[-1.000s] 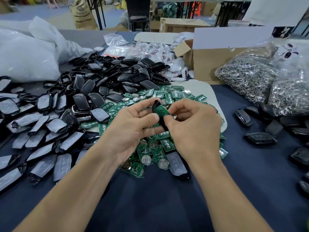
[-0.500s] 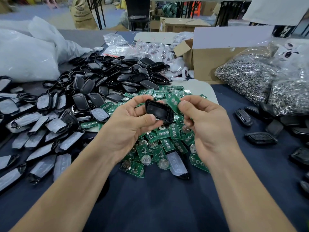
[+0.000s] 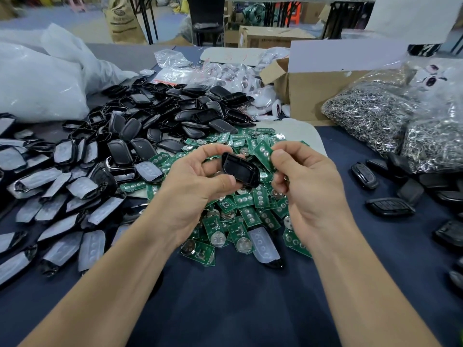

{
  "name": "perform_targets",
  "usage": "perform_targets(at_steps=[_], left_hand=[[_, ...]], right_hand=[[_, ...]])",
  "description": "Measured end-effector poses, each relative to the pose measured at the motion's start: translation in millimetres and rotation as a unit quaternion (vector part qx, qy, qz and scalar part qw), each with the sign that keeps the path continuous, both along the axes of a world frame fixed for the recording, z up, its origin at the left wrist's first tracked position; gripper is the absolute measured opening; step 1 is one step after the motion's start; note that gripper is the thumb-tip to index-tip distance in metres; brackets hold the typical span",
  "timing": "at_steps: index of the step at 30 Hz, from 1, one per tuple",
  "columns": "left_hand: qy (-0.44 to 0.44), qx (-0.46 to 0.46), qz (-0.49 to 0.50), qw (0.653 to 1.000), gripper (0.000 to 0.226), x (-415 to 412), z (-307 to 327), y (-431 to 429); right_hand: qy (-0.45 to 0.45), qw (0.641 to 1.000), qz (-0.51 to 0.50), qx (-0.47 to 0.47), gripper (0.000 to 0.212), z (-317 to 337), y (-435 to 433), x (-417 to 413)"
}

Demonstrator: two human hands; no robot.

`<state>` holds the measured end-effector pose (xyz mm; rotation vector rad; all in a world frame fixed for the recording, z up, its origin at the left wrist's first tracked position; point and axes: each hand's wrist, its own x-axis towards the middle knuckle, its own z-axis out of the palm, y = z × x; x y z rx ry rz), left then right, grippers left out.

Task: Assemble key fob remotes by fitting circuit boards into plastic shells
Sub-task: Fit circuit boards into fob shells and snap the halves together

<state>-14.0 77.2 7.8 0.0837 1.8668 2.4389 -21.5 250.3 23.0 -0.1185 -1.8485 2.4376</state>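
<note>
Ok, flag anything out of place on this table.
One padded shell half lies alone at the near edge of the green circuit board pile, away from its matching pile on the left. Nothing else stands out.

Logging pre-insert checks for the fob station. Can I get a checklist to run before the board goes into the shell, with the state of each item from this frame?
1. Grip on black shell by left hand: ok.
2. Shell's hollow side faces up towards the camera: ok.
3. Pinch on green circuit board by right hand: ok.
4. Board lined up over the hollow: not ok, it is tilted beside the shell's right end.
5. Board's face and end match the shell: cannot tell.
6. Hollow free of other parts: ok, it looks bare.
</note>
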Motion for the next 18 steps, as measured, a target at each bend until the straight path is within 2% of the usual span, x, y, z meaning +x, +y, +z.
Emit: perform_targets(at_steps=[6, 10, 13, 18], left_hand=[[-0.023, 0.006, 0.011, 1.0, 0.03, -2.7, 0.0, 1.3], [-0.028, -0.039, 0.076, 0.996, 0.02, -1.8, -0.4, 0.3], [-0.017, -0.08, 0.127, 0.989, 0.01, -2.7, -2.1, -2.5], [-0.037, -0.105, 0.082, 0.99, 0.015, -2.4, -1.7, -4.4]], right_hand=[[0.012, 0.988, 0.09, 0.123, 0.032, -9.6, -11.1, 4.4], [0.058, 0.97, 0.076, 0.224, 0.024, -11.9, -10.4, 3.9], [0.091, 0.958, 0.07, 0.264, 0.018, -9.3, -6.3, 2.9], [0.11, 0.945, 0.074, 0.299, 0.02, -6.6, -3.8, 7.6]])
